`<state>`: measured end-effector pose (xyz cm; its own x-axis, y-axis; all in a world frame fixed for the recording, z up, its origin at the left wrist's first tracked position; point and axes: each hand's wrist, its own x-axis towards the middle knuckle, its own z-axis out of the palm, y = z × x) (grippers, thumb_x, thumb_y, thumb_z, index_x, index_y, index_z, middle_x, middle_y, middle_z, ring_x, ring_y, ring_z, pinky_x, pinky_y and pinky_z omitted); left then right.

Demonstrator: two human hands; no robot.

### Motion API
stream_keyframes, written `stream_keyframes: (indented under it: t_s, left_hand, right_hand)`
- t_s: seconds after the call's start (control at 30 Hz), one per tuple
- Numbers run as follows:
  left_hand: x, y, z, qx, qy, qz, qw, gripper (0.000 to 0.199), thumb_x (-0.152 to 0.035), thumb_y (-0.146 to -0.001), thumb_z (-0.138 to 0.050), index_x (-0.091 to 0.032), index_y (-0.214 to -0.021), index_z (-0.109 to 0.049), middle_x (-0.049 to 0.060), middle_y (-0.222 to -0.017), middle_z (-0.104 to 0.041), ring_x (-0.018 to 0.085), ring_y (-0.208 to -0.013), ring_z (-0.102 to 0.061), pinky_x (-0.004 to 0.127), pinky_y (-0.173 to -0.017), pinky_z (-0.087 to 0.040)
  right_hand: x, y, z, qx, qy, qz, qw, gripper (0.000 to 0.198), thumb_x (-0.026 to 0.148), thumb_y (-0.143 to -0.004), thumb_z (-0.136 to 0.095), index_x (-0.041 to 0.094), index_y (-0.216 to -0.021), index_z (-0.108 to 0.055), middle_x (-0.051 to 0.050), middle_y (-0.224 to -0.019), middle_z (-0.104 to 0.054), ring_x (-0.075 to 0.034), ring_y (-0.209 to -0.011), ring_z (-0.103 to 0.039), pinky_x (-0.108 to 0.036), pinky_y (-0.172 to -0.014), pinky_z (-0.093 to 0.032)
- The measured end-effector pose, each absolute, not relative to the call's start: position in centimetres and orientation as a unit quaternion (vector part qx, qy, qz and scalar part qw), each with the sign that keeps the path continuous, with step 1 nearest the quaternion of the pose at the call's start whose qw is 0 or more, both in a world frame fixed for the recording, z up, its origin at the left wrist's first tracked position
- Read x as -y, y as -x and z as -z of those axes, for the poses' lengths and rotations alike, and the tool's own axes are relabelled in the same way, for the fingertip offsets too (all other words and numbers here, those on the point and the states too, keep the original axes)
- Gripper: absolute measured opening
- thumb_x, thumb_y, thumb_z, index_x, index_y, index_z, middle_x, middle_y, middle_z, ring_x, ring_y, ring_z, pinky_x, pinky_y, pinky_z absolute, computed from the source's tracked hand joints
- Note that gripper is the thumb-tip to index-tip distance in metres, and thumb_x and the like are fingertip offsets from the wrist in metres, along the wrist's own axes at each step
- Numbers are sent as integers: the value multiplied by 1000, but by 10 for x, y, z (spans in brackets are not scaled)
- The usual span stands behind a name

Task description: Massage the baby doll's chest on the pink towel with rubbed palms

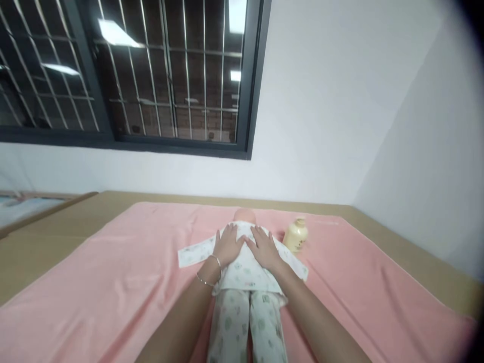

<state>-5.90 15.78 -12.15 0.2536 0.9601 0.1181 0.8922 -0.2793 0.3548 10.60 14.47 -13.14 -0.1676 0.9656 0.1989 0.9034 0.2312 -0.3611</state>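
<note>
A baby doll [245, 216] lies on its back, dressed in a white patterned top [247, 275] and matching trousers [232, 322]. Only the rounded head shows beyond the collar; its features are hidden. My left hand [228, 245], with a bracelet at the wrist, rests flat on the left part of the doll's chest, fingers spread. On the right part of the chest lies my right hand [264, 247], also flat with fingers apart. The two thumbs meet or nearly meet in the middle. Both sleeves stretch out sideways.
A pink cloth [143, 262] covers most of the tan table [378, 224]. Close to the doll's right-hand sleeve stands a pale yellow bottle [296, 235], slightly tilted in view. Behind are a white wall [310, 126] and a dark-framed barred window [247, 126].
</note>
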Motion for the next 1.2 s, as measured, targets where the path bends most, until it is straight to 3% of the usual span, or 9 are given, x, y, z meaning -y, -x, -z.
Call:
stream_keyframes:
  t_s: [0.23,0.6,0.77,0.9,1.03,1.2]
  left_hand:
    - [-156,63,123,-593,-777,-175,120,66,-49,-96,-20,-16,-150,-37,11,-157,-36,25,-148,-27,57,-121,-8]
    - [-155,62,118,-597,-779,-149,119,63,-49,-97,-18,-21,-149,-38,9,-157,-36,24,-147,-28,56,-121,-11]
    - [-153,62,116,-596,-777,-159,123,64,-49,-97,-18,-17,-148,-38,12,-156,-38,25,-147,-29,57,-120,-11]
    - [-153,61,116,-604,-773,-145,132,67,-50,-97,-17,-15,-152,-31,11,-161,-28,25,-150,-21,58,-120,-8]
    - [-143,54,105,-624,-764,-110,123,63,-46,-98,-18,-17,-153,-27,11,-163,-20,28,-151,-16,59,-119,-13]
    - [-115,42,79,-595,-797,-37,94,57,-30,-95,-31,-19,-151,-31,12,-162,-24,32,-148,-25,61,-116,-19]
  right_hand:
    - [-150,-103,139,769,597,-92,212,75,63,-99,-17,12,-151,-37,-16,-155,-36,-29,-147,-27,-53,-120,-6]
    - [-143,-102,130,770,599,-75,207,69,58,-101,-17,14,-149,-39,-16,-151,-42,-27,-145,-32,-57,-119,-7]
    - [-144,-103,131,778,589,-64,207,70,56,-101,-18,10,-149,-39,-17,-150,-44,-26,-144,-34,-51,-120,-9]
    - [-147,-105,132,773,594,-76,208,74,61,-100,-16,11,-150,-37,-17,-153,-39,-27,-146,-29,-51,-120,-10]
    - [-132,-101,118,766,615,-76,173,71,57,-101,-19,11,-152,-32,-17,-158,-31,-30,-148,-24,-54,-119,-10]
    - [-92,-85,87,765,636,-59,80,61,38,-100,-31,11,-154,-28,-23,-156,-30,-36,-143,-32,-53,-115,-21]
